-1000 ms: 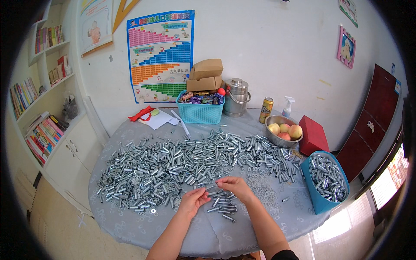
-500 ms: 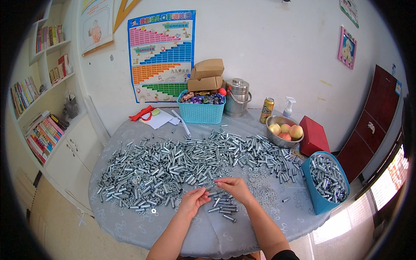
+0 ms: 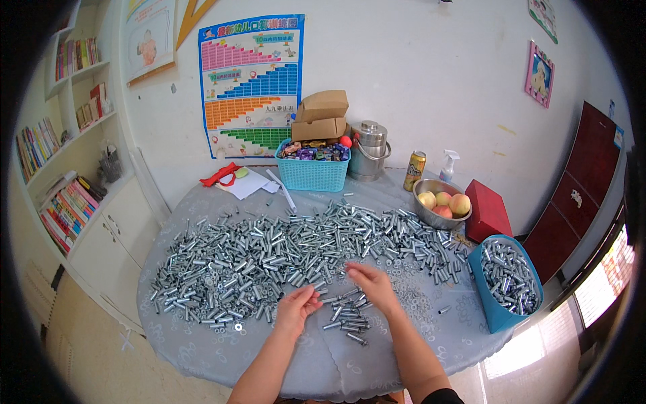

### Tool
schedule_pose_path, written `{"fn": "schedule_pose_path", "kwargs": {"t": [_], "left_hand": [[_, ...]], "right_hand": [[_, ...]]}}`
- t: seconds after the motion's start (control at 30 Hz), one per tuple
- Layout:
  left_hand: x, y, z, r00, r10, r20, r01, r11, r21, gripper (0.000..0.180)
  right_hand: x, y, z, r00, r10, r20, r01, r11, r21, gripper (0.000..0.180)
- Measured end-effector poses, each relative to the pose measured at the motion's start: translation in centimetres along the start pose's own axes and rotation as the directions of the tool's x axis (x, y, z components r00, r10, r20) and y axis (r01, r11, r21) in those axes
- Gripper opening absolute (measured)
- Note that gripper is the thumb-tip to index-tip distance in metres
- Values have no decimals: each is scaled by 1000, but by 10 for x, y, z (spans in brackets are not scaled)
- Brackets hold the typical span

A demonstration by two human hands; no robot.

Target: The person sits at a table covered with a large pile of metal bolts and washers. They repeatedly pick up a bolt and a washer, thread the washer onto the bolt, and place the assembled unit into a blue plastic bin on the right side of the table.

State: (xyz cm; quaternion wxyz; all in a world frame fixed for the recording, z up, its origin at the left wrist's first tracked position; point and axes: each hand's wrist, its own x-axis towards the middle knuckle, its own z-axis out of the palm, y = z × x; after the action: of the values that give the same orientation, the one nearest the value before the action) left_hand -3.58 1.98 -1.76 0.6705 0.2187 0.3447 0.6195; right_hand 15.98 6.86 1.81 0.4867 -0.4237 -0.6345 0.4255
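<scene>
In my left hand (image 3: 298, 311) the fingers are closed round a small silvery metal sleeve (image 3: 321, 291), its end showing past the fingertips. My right hand (image 3: 373, 288) is a little farther off to the right, thumb and fingers pinched together at the near edge of a big heap of metal sleeves and bolts (image 3: 269, 249). Whatever lies in that pinch is too small to make out. Between and below my hands is a small group of bolts with sleeves on them (image 3: 350, 322), lying loosely side by side on the grey tablecloth (image 3: 282, 367).
Loose washers (image 3: 410, 296) are scattered right of my right hand. A blue bin (image 3: 494, 296) full of metal sleeves stands at the table's right edge. Farther back are a fruit bowl (image 3: 437, 219), a red box (image 3: 491, 210), a drink can (image 3: 414, 172) and a turquoise basket (image 3: 311, 176).
My hands have moved apart. The right one has gone a little farther away and to the right, toward the heap; the left stays nearly in place. Another bolt now lies on the small group.
</scene>
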Motion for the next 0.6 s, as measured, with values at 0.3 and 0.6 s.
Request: {"fn": "schedule_pose_path", "kwargs": {"t": [0.3,0.6], "left_hand": [[-1,5,2,1000,14,-7,-14,999,-53,18],[-4,6,4,1000,1,-8,-2,999,-35,18]], "right_hand": [[8,35,0,938,-339,72,299,687,-662,16],[10,30,-3,967,-252,29,199,685,-701,16]]}}
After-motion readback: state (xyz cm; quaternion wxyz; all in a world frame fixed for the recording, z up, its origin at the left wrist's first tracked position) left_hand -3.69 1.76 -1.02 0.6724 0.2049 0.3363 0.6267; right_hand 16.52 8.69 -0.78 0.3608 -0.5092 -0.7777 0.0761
